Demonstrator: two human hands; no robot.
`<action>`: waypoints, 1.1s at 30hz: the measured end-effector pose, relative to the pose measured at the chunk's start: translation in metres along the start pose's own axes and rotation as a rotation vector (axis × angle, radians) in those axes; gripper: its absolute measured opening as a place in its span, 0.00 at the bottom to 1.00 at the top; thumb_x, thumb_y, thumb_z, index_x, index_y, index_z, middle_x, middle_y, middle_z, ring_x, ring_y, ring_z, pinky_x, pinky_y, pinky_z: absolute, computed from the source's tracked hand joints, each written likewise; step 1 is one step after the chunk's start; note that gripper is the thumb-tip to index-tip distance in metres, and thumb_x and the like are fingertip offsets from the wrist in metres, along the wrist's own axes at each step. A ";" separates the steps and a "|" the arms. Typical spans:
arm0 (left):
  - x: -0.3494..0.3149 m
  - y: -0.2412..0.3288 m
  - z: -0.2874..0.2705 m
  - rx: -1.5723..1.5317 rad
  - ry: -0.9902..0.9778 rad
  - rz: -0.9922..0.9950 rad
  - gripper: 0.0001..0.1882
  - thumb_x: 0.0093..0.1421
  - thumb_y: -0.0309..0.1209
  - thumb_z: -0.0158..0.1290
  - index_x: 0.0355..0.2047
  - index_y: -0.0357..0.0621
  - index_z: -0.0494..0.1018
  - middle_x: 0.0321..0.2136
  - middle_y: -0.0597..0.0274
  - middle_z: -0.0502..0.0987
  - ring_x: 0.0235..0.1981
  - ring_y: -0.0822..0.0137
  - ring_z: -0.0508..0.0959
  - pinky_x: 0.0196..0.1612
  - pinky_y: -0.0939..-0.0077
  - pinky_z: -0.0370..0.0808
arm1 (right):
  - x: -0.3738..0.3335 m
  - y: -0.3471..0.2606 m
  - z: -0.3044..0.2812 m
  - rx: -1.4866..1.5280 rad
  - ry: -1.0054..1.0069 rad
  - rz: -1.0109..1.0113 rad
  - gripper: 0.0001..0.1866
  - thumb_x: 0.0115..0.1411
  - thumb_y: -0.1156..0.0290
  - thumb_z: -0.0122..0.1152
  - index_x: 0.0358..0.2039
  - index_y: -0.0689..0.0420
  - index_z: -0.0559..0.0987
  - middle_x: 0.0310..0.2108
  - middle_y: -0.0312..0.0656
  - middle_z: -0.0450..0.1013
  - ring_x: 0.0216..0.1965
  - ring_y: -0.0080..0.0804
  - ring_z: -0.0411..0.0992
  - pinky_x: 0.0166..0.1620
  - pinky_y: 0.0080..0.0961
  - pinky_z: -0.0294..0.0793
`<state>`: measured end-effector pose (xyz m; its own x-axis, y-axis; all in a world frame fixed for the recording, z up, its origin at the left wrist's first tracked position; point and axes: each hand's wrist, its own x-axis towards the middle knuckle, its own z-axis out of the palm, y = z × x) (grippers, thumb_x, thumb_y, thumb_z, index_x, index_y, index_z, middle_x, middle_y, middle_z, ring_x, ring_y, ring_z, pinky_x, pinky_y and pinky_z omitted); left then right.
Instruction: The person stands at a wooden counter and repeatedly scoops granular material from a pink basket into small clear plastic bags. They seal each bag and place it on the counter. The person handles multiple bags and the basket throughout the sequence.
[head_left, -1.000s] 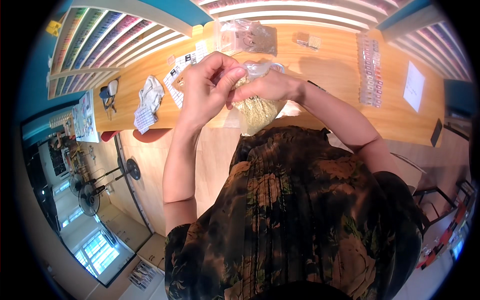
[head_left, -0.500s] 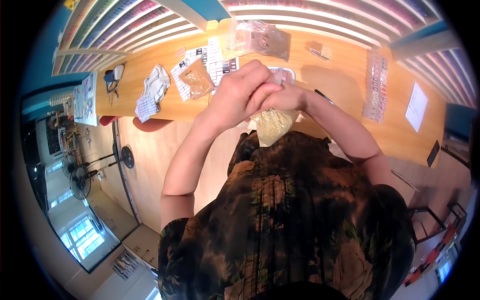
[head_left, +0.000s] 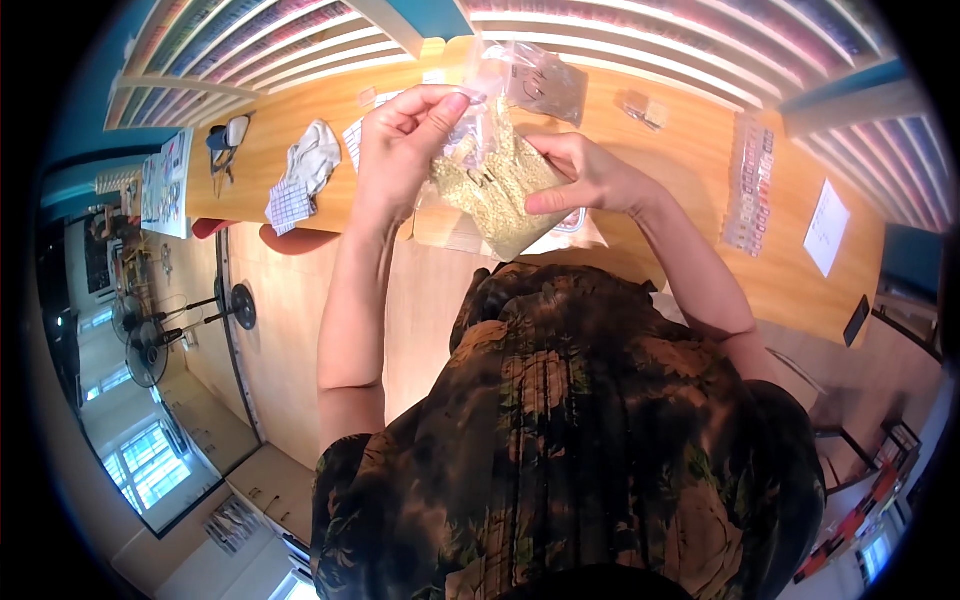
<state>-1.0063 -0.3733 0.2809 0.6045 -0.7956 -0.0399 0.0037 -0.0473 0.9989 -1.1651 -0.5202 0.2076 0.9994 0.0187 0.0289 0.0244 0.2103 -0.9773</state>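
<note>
Two hands on one bag, as I read it from the head view — the only feed on my end. Left hand (head_left: 402,145) pinches the clear upper part of the bag of pale yellow granules (head_left: 500,215) between thumb and forefinger. Right hand (head_left: 592,178) grasps its right side, thumb laid over the front; I can't tell how its other fingers sit behind. Bag is tilted, held up over the near edge of the wooden table (head_left: 680,215), just ahead of the patterned dark shirt (head_left: 570,420).

Around that: I have a clear bag with grey-brown contents (head_left: 550,88) toward the far edge, right behind the hands, and a small packet (head_left: 643,112) to its right. Crumpled cloth (head_left: 314,158) lies left of the left hand. Over on the right — a clear strip of small coloured pieces (head_left: 748,185), then a white sheet (head_left: 828,228), then a flat dark object (head_left: 857,320) at the table's edge. Shelves (head_left: 650,55) line the far side.
</note>
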 end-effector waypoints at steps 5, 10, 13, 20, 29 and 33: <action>-0.003 -0.004 -0.014 -0.617 -0.047 -0.037 0.33 0.62 0.39 0.59 0.63 0.38 0.62 0.44 0.60 0.76 0.45 0.72 0.76 0.45 0.79 0.74 | 0.005 0.009 0.005 -0.022 0.271 -0.127 0.22 0.54 0.69 0.73 0.47 0.65 0.77 0.37 0.37 0.77 0.39 0.21 0.73 0.44 0.20 0.73; -0.035 -0.034 0.013 -0.070 -0.107 -0.130 0.38 0.52 0.31 0.68 0.60 0.34 0.63 0.49 0.56 0.75 0.50 0.69 0.75 0.53 0.73 0.73 | 0.016 0.003 0.006 0.139 0.476 -0.163 0.19 0.57 0.75 0.68 0.48 0.66 0.76 0.42 0.41 0.78 0.41 0.22 0.75 0.45 0.23 0.77; -0.030 -0.042 0.019 -0.082 0.074 -0.226 0.30 0.48 0.22 0.68 0.52 0.32 0.70 0.45 0.53 0.78 0.44 0.68 0.79 0.47 0.73 0.78 | 0.021 0.000 0.009 0.153 0.479 -0.090 0.22 0.58 0.74 0.67 0.52 0.65 0.74 0.44 0.41 0.77 0.43 0.22 0.74 0.46 0.23 0.76; -0.031 -0.082 0.000 -0.373 0.210 -0.208 0.19 0.50 0.16 0.64 0.44 0.32 0.77 0.39 0.54 0.82 0.38 0.68 0.81 0.44 0.73 0.79 | 0.031 0.001 0.031 -0.147 0.467 0.012 0.36 0.48 0.66 0.77 0.56 0.63 0.71 0.46 0.42 0.75 0.45 0.25 0.73 0.49 0.25 0.74; -0.056 -0.122 -0.015 -0.707 0.183 -0.314 0.17 0.61 0.30 0.60 0.48 0.37 0.74 0.38 0.59 0.81 0.39 0.70 0.80 0.42 0.73 0.78 | 0.016 0.067 0.032 -0.042 0.498 0.218 0.18 0.56 0.82 0.63 0.48 0.65 0.77 0.39 0.41 0.79 0.38 0.25 0.77 0.40 0.22 0.77; -0.066 -0.155 -0.035 -0.620 0.347 -0.469 0.15 0.65 0.34 0.56 0.47 0.37 0.75 0.37 0.60 0.81 0.37 0.70 0.80 0.39 0.73 0.79 | 0.031 0.093 0.059 -0.137 0.447 0.309 0.18 0.56 0.77 0.66 0.48 0.64 0.77 0.36 0.39 0.79 0.38 0.23 0.75 0.42 0.22 0.75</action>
<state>-1.0191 -0.2923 0.1300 0.6409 -0.5416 -0.5439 0.6892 0.0942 0.7184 -1.1334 -0.4420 0.1298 0.8731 -0.3628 -0.3258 -0.2980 0.1317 -0.9454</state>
